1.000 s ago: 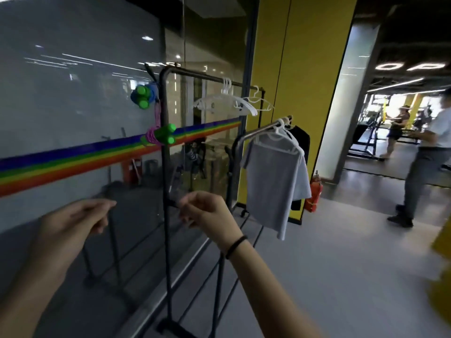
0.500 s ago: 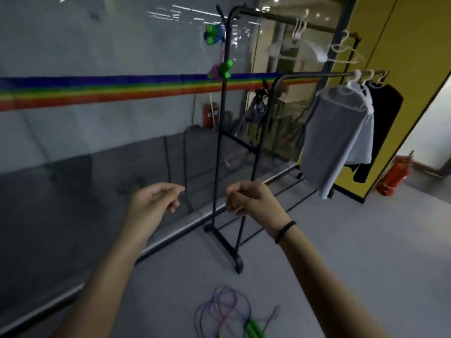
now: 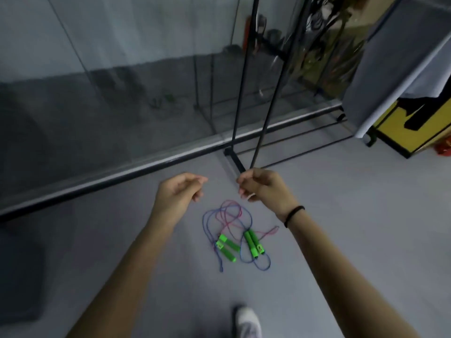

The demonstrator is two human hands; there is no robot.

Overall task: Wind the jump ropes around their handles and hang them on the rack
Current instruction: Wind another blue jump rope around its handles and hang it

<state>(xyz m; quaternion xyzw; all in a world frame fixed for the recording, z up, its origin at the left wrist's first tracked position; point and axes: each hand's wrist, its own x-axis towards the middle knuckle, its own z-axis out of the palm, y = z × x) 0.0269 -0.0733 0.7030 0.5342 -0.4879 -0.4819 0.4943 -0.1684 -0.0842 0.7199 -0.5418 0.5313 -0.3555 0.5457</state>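
1. The jump ropes [image 3: 252, 242] lie unwound on the floor [image 3: 353, 228]. Their blue and pink cords are tangled around the green handles [image 3: 225, 251], near the rack [image 3: 234, 159]. We judge they are waiting to be wound.
2. Our left hand [image 3: 178, 193] and right hand [image 3: 263, 189] hover above them, fingers loosely curled, holding and touching nothing.

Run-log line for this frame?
left hand: empty, loosely curled | right hand: empty, loosely curled | jump ropes: tangled on floor, unwound | rack: base beyond ropes | step: pickup pending
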